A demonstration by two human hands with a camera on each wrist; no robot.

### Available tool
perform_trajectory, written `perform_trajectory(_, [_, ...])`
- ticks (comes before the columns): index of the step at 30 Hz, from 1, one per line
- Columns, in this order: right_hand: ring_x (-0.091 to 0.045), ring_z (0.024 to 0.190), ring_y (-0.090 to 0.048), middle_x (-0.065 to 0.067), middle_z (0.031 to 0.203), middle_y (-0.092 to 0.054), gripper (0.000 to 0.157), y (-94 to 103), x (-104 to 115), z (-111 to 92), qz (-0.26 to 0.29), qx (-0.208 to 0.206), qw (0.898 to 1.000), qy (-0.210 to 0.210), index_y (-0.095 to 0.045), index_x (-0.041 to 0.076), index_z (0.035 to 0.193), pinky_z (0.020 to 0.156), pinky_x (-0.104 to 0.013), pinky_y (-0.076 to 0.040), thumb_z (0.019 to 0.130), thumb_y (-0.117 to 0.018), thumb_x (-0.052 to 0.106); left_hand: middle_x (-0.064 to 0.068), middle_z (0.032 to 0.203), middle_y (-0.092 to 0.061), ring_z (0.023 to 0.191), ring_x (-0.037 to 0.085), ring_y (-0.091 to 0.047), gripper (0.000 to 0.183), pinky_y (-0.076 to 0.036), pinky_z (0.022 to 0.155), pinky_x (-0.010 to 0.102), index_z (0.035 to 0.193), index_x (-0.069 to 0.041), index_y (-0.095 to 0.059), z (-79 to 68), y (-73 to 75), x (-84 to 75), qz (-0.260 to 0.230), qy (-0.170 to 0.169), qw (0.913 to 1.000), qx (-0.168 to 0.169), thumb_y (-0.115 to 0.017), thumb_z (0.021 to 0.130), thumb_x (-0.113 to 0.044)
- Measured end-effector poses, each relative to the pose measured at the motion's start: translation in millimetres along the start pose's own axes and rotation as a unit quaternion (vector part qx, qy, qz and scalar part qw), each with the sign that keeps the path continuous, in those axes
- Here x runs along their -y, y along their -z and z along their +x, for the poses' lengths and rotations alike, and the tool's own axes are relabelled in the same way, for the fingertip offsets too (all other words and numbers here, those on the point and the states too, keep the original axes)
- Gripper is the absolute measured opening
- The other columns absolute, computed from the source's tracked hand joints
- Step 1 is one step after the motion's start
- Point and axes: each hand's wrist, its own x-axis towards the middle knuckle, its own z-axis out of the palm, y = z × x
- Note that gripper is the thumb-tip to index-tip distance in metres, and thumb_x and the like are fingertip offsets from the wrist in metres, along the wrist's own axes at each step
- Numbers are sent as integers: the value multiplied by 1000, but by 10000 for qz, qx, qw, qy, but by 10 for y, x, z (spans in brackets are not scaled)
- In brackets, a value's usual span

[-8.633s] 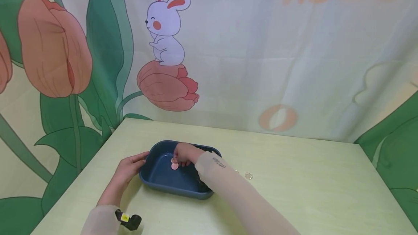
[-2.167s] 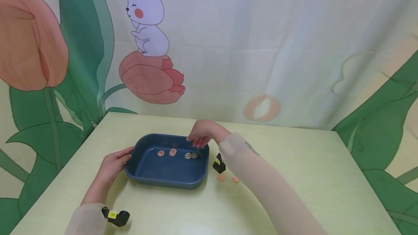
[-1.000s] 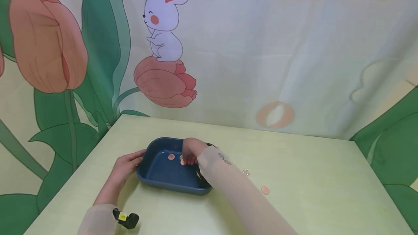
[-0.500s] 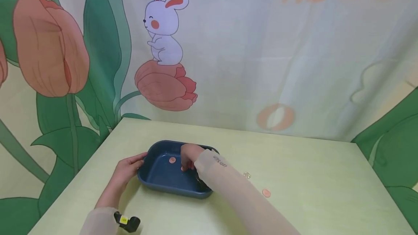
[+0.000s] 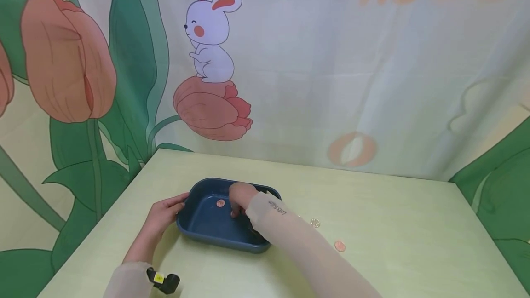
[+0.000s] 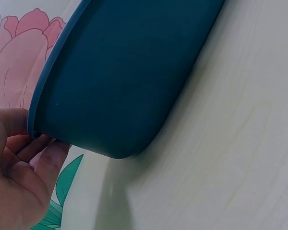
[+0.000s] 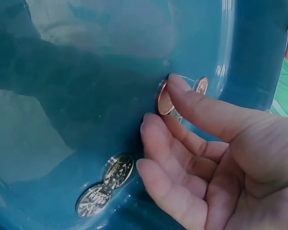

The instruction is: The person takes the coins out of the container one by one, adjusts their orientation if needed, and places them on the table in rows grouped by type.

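A dark blue plastic basin (image 5: pixel 223 242) with rounded corners stands on the table. At its left end my left hand (image 5: pixel 162 215) grips the rim, fingers at the lip in the left wrist view. My right hand (image 5: pixel 241 197) reaches down inside it. In the right wrist view, its thumb and index finger pinch a copper coin (image 7: pixel 163 99), which overlaps a silvery coin (image 7: pixel 176 115) low in the basin. Another copper coin (image 7: pixel 201 85) lies beyond the thumb. A silvery coin (image 7: pixel 93 200) and a yellowish coin (image 7: pixel 119 170) touch each other beside the lower fingers.
To the right of the basin, a gold-coloured coin (image 5: pixel 315 222) and a copper coin (image 5: pixel 340 246) lie on the pale table (image 5: pixel 414 233). My right sleeve (image 5: pixel 302 247) covers part of that area. A printed cloth (image 5: pixel 290 82) hangs behind the table.
Since 2.2 s ago my right hand has gone from the basin's right rim down to the coins inside. A copper coin now shows at right on the table, unlike 8.6 s ago.
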Motion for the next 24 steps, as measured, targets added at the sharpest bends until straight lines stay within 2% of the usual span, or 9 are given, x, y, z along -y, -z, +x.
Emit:
perform_trajectory(3, [-14,53,-54,-4,64,-62,25,-10,-2,25,104,43,9999,-12,-72,6,100,53,-26,-45,81,-81,21,23,151,-42,140,39,-44,42,-48,108,45,142,-1,-49,-6,-2,-5,-15,4,10000,4,-44,102,-12])
perform_trajectory(6, [-13,50,-52,-2,56,-56,17,-16,1,45,1,46,10000,17,-73,7,89,52,-25,-43,82,-81,21,23,151,-42,140,40,-43,42,-46,109,47,142,0,-49,-7,-4,-8,-36,-7,10000,14,-44,102,-12])
perform_trajectory(10, [-12,52,-54,-3,61,-59,17,-1,-7,50,12,128,9994,323,-72,4,88,53,-24,-43,84,-78,19,23,152,-42,141,39,-42,42,-44,111,49,143,0,-49,-6,-2,-11,-68,-20,10000,23,-43,102,-12])
perform_trajectory(14, [-15,61,-60,-7,74,-68,16,39,-30,52,624,458,9948,655,-72,1,90,56,-25,-48,87,-74,17,22,152,-41,141,39,-41,42,-43,111,49,143,-1,-48,-2,4,-8,-102,2,9999,19,-44,102,-11])
perform_trajectory(19, [-17,63,-65,-11,81,-76,21,96,-38,54,847,375,9934,673,-76,1,85,54,-25,-51,95,-62,14,22,152,-41,142,38,-41,42,-44,111,48,143,-1,-48,4,6,-2,-118,6,9999,7,-44,103,-11])
perform_trajectory(21, [-17,65,-66,-11,82,-76,20,113,-43,57,874,421,9934,608,-76,1,87,55,-26,-52,95,-63,14,23,152,-41,142,39,-41,42,-44,111,48,143,-1,-48,6,4,-4,-116,-18,9999,6,-44,103,-12])
perform_trajectory(24, [-18,71,-66,-10,85,-74,12,116,-66,65,1031,731,9896,685,-74,3,94,62,-28,-55,92,-68,14,23,151,-41,141,39,-42,42,-47,109,46,143,0,-48,1,-3,-8,-100,-42,9999,18,-44,103,-11])
